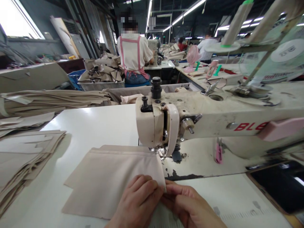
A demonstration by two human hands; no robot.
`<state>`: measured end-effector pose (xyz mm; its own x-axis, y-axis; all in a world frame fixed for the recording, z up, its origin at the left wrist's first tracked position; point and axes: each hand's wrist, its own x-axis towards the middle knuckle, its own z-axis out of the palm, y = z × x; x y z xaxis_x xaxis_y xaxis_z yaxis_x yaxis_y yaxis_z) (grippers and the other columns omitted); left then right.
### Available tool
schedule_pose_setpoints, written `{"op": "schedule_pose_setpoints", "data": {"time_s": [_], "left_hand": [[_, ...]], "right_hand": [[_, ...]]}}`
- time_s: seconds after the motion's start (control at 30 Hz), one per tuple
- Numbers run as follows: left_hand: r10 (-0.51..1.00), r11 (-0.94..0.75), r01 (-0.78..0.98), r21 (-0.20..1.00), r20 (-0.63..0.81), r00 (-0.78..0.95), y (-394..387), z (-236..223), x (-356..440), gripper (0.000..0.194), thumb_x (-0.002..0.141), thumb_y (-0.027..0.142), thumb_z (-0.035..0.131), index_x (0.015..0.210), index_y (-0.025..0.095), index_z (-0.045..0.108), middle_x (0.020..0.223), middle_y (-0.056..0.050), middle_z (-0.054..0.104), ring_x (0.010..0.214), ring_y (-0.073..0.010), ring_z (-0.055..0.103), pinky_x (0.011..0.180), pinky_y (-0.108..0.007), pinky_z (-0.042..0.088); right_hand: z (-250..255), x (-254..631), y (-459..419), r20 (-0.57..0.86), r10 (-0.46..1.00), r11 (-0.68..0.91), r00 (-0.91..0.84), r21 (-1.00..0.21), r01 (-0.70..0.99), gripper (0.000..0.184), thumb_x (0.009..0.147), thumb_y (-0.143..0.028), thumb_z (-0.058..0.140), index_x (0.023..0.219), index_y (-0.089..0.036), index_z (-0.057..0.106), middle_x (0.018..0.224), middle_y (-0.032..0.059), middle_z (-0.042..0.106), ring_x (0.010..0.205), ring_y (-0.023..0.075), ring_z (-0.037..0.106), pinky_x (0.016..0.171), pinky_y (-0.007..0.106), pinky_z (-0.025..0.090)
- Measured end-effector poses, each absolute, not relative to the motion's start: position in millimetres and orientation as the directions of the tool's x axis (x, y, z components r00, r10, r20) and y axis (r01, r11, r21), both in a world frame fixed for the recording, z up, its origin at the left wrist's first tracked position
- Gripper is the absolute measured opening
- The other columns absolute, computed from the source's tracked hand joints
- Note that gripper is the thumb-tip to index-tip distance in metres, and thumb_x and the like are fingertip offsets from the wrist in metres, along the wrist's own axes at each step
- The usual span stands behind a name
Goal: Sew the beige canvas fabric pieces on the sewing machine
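Observation:
A beige fabric piece (104,180) with a folded, seamed upper edge lies on the white sewing table (106,123). Its upper right corner reaches under the presser foot area of the sewing machine (152,123). My left hand (140,199) rests on the fabric near its right edge, fingers curled and pressed together on the cloth. Just to the right, my right hand (185,201) pinches that same edge between thumb and fingers. The two hands touch or nearly touch at the edge. The fabric's underside and the tips of my left fingers are hidden.
Stacked beige panels (23,158) lie at the left. Pink thread snips (218,152) rest on the machine bed, and a dark phone (280,183) lies at right. Thread cones (237,23) stand above. Ahead, a person in a pink-strapped apron (133,53) sits beside a heaped bin (102,84).

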<state>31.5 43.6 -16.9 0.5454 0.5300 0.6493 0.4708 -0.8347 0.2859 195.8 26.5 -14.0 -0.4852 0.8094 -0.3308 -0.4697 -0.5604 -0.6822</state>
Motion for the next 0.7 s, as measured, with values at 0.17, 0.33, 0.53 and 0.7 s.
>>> {"op": "schedule_pose_setpoints", "data": {"time_s": [0.17, 0.33, 0.53, 0.7], "left_hand": [[0.473, -0.851, 0.493, 0.178, 0.669, 0.574, 41.7, -19.9, 29.2, 0.022, 0.099, 0.012, 0.039, 0.098, 0.009, 0.06, 0.077, -0.006, 0.067, 0.075, -0.0168, 0.058, 0.069, -0.024, 0.052], [0.548, -0.832, 0.465, 0.302, 0.574, 0.609, 41.3, -19.7, 25.4, 0.023, 0.099, 0.013, 0.034, 0.095, 0.012, 0.056, 0.075, -0.005, 0.063, 0.069, -0.0164, 0.054, 0.064, -0.025, 0.048], [0.684, -0.721, 0.589, 0.365, 0.239, 0.69, 83.3, -9.0, 6.8, 0.019, 0.099, 0.018, 0.041, 0.111, 0.019, 0.057, 0.112, -0.005, 0.063, 0.102, -0.0219, 0.054, 0.091, -0.036, 0.043], [0.711, -0.689, 0.622, 0.372, 0.181, 0.68, 102.6, -21.2, -0.9, 0.025, 0.101, 0.022, 0.039, 0.118, 0.022, 0.057, 0.121, -0.002, 0.06, 0.109, -0.0198, 0.053, 0.096, -0.033, 0.042]], "right_hand": [[-29.2, 203.7, 20.0, -0.299, 0.865, -0.415, -0.404, -0.878, -0.239, 0.039, 0.069, -0.013, 0.058, 0.106, -0.017, 0.069, 0.095, 0.0078, 0.071, 0.091, 0.0214, 0.067, 0.089, 0.034, 0.052], [-35.7, 222.3, 36.4, 0.457, 0.767, 0.639, -0.451, -0.606, 0.473, 0.023, 0.093, -0.013, 0.05, 0.112, -0.018, 0.063, 0.114, 0.0113, 0.063, 0.109, 0.0226, 0.059, 0.093, 0.035, 0.051], [-25.6, 218.8, 56.3, 0.534, 0.512, 0.859, -0.673, -0.295, 0.419, 0.041, 0.103, -0.016, 0.028, 0.092, -0.013, 0.067, 0.081, 0.0077, 0.068, 0.079, 0.018, 0.065, 0.074, 0.027, 0.054], [-29.6, 217.9, 58.5, 0.544, 0.486, 0.873, -0.684, -0.282, 0.397, 0.039, 0.102, -0.014, 0.028, 0.095, -0.011, 0.067, 0.083, 0.0085, 0.07, 0.083, 0.0171, 0.066, 0.079, 0.025, 0.054]]}}
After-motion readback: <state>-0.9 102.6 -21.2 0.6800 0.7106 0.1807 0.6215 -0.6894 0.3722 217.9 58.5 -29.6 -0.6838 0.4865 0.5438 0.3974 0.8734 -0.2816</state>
